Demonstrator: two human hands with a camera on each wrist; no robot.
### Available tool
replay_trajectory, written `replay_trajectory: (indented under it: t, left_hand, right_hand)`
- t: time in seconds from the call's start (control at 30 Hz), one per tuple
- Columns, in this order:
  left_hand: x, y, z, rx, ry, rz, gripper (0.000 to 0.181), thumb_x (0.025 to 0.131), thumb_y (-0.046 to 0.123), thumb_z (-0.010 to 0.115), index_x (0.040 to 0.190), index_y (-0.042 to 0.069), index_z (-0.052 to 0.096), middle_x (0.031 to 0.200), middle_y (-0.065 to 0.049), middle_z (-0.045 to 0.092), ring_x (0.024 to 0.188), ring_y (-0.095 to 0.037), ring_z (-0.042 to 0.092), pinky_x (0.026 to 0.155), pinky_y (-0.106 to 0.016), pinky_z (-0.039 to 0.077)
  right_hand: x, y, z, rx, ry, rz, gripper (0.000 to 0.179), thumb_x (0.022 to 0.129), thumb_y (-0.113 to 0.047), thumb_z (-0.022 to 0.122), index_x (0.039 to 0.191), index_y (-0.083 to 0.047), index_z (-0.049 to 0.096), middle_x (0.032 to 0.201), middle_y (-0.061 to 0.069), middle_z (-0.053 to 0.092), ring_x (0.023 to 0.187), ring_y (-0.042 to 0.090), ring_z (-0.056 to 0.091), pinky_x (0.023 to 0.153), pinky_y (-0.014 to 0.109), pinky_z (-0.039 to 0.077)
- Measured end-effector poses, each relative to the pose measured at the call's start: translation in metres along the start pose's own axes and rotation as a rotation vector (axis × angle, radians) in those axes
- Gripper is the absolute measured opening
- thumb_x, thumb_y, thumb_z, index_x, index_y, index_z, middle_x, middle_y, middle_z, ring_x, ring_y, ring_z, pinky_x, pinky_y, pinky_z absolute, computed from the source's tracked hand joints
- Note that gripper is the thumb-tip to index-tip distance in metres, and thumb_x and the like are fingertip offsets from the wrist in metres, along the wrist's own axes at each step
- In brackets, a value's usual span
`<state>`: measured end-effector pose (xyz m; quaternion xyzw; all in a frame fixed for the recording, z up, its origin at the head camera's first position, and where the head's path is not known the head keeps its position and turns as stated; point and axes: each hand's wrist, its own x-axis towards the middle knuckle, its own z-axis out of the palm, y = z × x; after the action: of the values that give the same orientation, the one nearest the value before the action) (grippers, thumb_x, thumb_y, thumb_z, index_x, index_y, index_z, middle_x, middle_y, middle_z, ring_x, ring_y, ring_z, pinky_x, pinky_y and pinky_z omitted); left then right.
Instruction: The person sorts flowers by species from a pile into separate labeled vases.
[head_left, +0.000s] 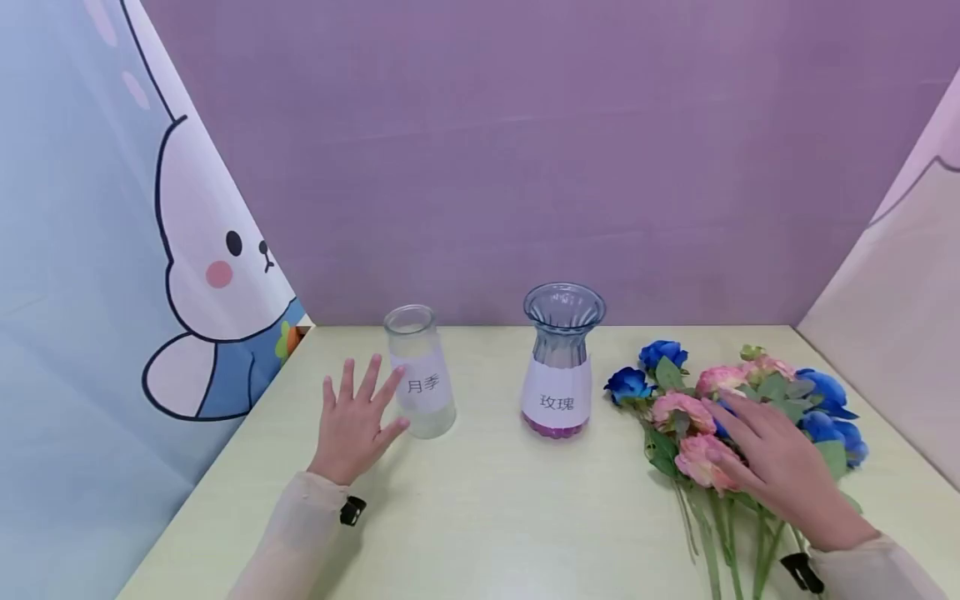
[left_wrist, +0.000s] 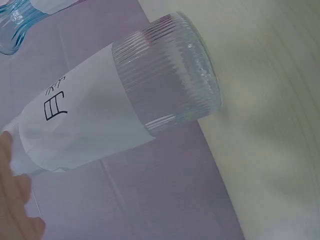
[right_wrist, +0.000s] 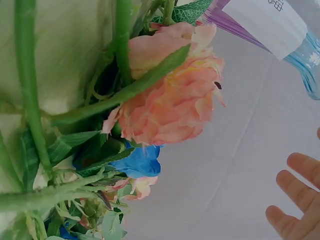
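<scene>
My left hand, fingers spread, is by the jar labelled 月季. Vase reads 玫瑰. My right hand, fingers straight, is over the flowers.

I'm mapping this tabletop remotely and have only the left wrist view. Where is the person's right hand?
Observer: The right hand is over a bunch of blue and pink flowers; whether it touches them, I can't tell.

Operator: I can't make out the mouth of the clear jar. Does anything stick out of it?

Observer: No, the head view shows its mouth open with nothing standing in it.

Operator: And the bluish vase, cut off in my upper corner: what is written on its label?

Observer: Two characters, 玫瑰.
</scene>
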<state>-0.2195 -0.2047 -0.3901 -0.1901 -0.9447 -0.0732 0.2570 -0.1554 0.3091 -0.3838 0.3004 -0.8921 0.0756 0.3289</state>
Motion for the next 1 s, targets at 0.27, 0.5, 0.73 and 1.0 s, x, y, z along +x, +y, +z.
replay_trajectory:
  t: [0.27,0.5,0.73,1.0]
  left_hand:
    - [0.01,0.003,0.003,-0.178,0.361,0.055,0.081,0.096,0.064,0.023,0.135,-0.003,0.047,0.137,-0.026,0.047,0.127,-0.048,0.038,0.101,-0.072,0.024]
    - [0.02,0.004,0.009,-0.419,0.574,0.032,0.075,0.094,0.057,0.046,0.136,-0.005,0.047,0.129,-0.03,0.052,0.122,-0.045,0.047,0.098,-0.063,0.038]
    - [0.033,0.005,-0.002,-0.64,0.43,-0.22,0.068,0.083,0.018,0.074,0.138,-0.007,0.043,0.14,-0.027,0.044,0.128,-0.045,0.042,0.101,-0.058,0.038]
    - [0.048,0.006,-0.006,-0.727,0.37,-0.314,0.07,0.078,0.004,0.077,0.14,-0.003,0.043,0.144,-0.018,0.042,0.132,-0.037,0.04,0.107,-0.054,0.035]
  right_hand:
    - [0.002,-0.005,0.0,0.021,0.0,0.106,0.05,0.096,-0.041,0.055,0.126,-0.001,0.058,0.123,0.023,0.056,0.105,0.043,0.054,0.11,0.038,0.034]
    - [0.002,-0.011,-0.002,0.092,-0.033,0.269,0.036,0.087,-0.022,0.069,0.112,0.003,0.066,0.109,0.023,0.065,0.093,0.042,0.062,0.07,0.058,0.052]
    - [0.016,-0.013,-0.01,0.314,-0.201,0.569,0.032,0.093,-0.022,0.063,0.113,0.003,0.067,0.055,-0.003,0.051,0.042,0.006,0.034,0.039,0.024,0.03]
    - [0.026,-0.003,-0.018,0.629,-0.466,0.854,0.048,0.095,-0.033,0.06,0.122,0.006,0.06,0.096,0.014,0.068,0.074,0.015,0.06,0.06,0.032,0.051]
